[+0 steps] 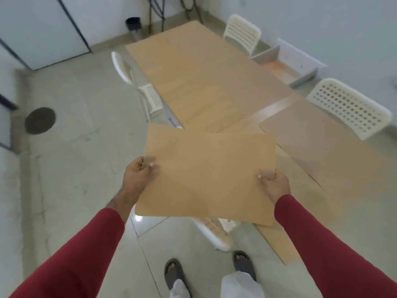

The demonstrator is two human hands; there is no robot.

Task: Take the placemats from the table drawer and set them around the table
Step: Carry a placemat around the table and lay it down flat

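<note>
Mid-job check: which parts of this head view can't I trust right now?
- Head view: the held placemat hides the near table corner and most of a chair.
- Whether it is one mat or a stack: cannot tell.
- Open drawer: contents blurred.
- Fingers of left hand and right hand lie under the mat.

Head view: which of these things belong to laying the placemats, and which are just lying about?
Part of the job:
- placemat, held by left hand and right hand
- placemat already laid
- table
- open drawer
- white chairs

Just lying about:
- black bin
- round floor cover
- cables by the wall
</note>
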